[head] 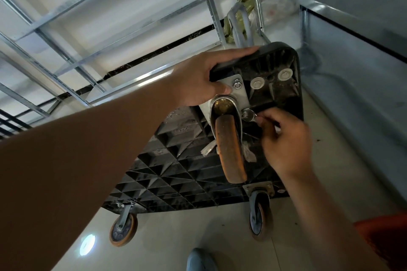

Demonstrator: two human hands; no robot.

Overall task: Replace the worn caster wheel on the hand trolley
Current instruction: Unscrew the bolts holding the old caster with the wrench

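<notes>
Left hand (198, 79) gripping ribbed black deck (275, 94); right hand (286, 143) pinching (seemingly) steel spanner (250, 116).

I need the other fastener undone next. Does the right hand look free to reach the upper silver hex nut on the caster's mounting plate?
Probably not yet: the right hand holds a small wrench on the lower nut, and the left hand's thumb lies beside the upper silver hex nut.

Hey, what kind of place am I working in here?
Probably a storeroom or stockroom: bare galvanised metal shelving lines the walls, bagged goods sit in the corner, and the upturned hand trolley stands on a tiled floor.
</notes>
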